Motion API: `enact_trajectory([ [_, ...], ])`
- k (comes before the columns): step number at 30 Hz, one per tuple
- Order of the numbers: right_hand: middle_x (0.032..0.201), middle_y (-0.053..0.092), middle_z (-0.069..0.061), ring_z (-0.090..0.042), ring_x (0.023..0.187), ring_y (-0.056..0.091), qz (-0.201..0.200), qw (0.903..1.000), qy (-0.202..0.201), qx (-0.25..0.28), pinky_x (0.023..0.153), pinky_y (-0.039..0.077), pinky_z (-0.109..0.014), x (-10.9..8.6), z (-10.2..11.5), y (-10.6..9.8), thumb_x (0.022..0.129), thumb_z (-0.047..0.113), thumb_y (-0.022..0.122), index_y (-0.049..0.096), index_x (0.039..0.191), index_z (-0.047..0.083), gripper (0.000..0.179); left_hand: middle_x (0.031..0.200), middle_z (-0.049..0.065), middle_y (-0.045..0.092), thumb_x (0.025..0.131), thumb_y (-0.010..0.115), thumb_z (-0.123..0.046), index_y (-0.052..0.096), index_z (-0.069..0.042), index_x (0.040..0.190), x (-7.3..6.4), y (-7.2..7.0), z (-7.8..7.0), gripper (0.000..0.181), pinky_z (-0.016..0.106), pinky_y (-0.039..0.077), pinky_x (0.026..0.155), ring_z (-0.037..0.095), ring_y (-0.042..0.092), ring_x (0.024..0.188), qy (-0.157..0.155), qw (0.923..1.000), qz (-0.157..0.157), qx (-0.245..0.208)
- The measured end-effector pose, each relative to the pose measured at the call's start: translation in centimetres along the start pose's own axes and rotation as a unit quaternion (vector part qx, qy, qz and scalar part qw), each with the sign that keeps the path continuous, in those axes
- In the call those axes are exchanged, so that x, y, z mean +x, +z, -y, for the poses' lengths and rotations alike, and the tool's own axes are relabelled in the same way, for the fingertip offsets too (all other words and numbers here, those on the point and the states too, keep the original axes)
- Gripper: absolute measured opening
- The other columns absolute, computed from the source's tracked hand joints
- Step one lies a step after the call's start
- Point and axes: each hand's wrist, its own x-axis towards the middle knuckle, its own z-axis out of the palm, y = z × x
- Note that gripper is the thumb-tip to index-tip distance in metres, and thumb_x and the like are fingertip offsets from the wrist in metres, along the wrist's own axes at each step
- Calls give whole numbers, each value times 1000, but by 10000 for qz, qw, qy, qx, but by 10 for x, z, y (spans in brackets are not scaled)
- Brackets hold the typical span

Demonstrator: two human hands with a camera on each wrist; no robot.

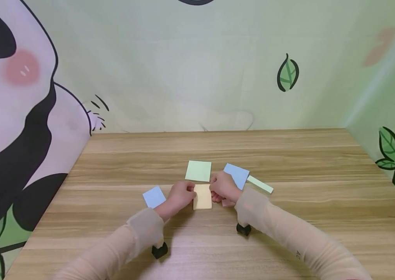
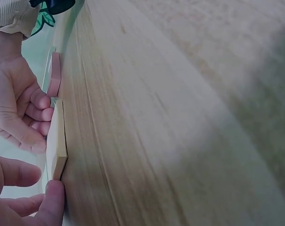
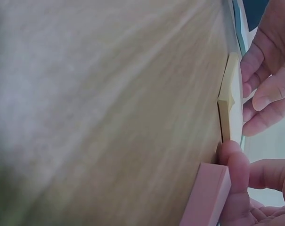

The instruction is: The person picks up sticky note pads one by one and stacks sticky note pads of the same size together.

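Note:
A pale yellow sticky-note pad lies flat on the table between both hands. From its left side my left hand touches its edge with bent fingertips, thumb and forefinger apart. On the opposite side my right hand has fingertips at the right edge, its thumb also apart from the finger that touches. Beneath the right hand a pink pad shows partly. A blue pad, partly covered by that hand, lies behind it. In the right wrist view, a corner of the yellow pad's top sheet looks slightly raised.
A light green square pad lies just behind the yellow one. A smaller blue pad is left of the left hand, and a narrow green strip lies at right. Printed cloth walls border the wooden table.

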Motion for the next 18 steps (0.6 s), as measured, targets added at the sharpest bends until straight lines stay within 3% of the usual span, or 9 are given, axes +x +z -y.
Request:
enact_trajectory([
  [6,53,55,-6,-11,39,51,111,9999,53,-84,38,43,-21,-5,-1,-4,78,-3,50,52,71,0,7,68,2,48,74,56,-1,55,4,93,-2,-2,0,19,20,34,50,12,43,58,214,9993,-42,302],
  [9,52,55,-7,-11,40,52,175,9996,109,-174,39,44,-20,-7,-3,-6,79,-1,51,53,70,1,9,67,1,49,74,57,-3,55,2,96,-5,-3,1,22,21,35,51,12,44,58,252,9987,-22,443],
  [13,52,55,-7,-11,40,52,235,9994,146,-194,39,44,-21,-10,-4,-6,79,0,51,54,72,0,8,64,2,51,74,57,-4,52,-3,77,-7,-4,2,6,21,34,49,13,46,58,312,9978,30,591],
  [18,54,55,-7,-11,40,53,406,9990,194,19,40,45,-21,-13,-4,-5,79,0,51,53,79,-1,3,66,0,49,74,55,-1,47,-6,70,-10,-3,1,10,20,33,47,11,46,56,399,9981,121,445],
])
